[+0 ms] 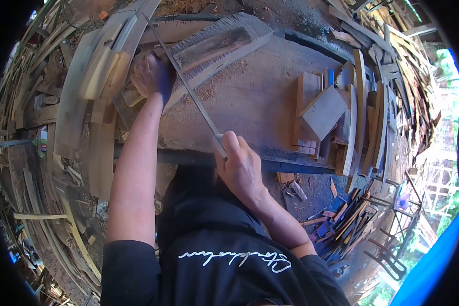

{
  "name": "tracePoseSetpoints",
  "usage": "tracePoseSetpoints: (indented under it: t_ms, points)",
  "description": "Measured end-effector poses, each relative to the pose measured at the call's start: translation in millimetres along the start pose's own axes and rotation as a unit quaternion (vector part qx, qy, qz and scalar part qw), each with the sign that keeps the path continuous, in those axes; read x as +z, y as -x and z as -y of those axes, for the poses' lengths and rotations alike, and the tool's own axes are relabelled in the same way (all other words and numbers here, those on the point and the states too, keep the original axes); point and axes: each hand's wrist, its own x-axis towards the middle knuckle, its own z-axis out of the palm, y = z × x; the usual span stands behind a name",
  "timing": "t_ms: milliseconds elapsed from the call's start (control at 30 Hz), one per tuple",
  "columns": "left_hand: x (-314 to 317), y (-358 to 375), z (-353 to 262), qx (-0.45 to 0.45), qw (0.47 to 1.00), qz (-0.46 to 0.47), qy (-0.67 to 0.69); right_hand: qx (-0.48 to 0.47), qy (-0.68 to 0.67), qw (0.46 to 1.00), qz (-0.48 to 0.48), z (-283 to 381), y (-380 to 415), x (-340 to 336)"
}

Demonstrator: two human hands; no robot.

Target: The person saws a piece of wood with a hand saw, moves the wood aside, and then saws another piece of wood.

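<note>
My right hand (pixel 239 166) is closed around the near end of a long, thin straight saw (pixel 191 94). Seen nearly edge-on, its blade runs away and to the left across the workbench (pixel 260 102). My left hand (pixel 152 76) is closed and presses down on a piece of wood (pixel 130 97) at the bench's left side, just left of the blade. Its fingertips are partly hidden. Beyond the blade lies a thick wooden block (pixel 222 43) with a hollowed recess, set at a slant. Sawdust (pixel 206 91) is scattered beside this block.
Long planks (pixel 81 86) stand along the left edge of the bench. At the right are stacked wooden blocks (pixel 324 112) and curved slats (pixel 361 112). Offcuts (pixel 341 219) litter the floor at lower right, near a metal rack (pixel 392 250). Piled timber (pixel 23 168) lines the left.
</note>
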Motion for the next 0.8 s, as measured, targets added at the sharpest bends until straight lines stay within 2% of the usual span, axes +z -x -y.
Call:
tracePoseSetpoints:
  t_ms: [67,267,367,467,500,633,700,800]
  points:
    - [-6.1,-1.3,-3.2,-0.002,0.999,0.030,0.023,0.005,-0.013,1.000,0.006,-4.9,-2.0,0.8]
    - [20.4,-12.5,8.3,-0.011,0.999,0.029,0.032,0.014,-0.035,0.999,-0.001,-5.0,-41.4,20.9]
    - [48.0,-16.3,19.2,-0.008,0.999,-0.015,0.040,0.020,-0.041,0.999,-0.022,-4.7,-33.0,19.7]
    - [19.9,-5.0,4.4,-0.019,1.000,-0.005,0.014,0.025,-0.052,0.998,-0.021,-7.0,-14.9,13.5]
    - [8.5,-5.7,0.1,-0.025,0.999,0.041,0.010,0.040,-0.064,0.997,-0.007,-6.6,-11.8,13.4]
    - [5.2,-1.8,-0.1,0.000,0.999,0.022,0.035,0.010,-0.054,0.998,-0.044,-6.9,-46.7,32.9]
    - [4.4,-2.4,-0.9,-0.012,1.000,0.022,0.002,0.028,-0.058,0.998,-0.023,-2.0,-56.6,33.6]
    - [62.5,-20.2,26.4,0.007,0.997,-0.020,0.072,0.001,-0.054,0.998,-0.040,-4.2,-20.1,17.4]
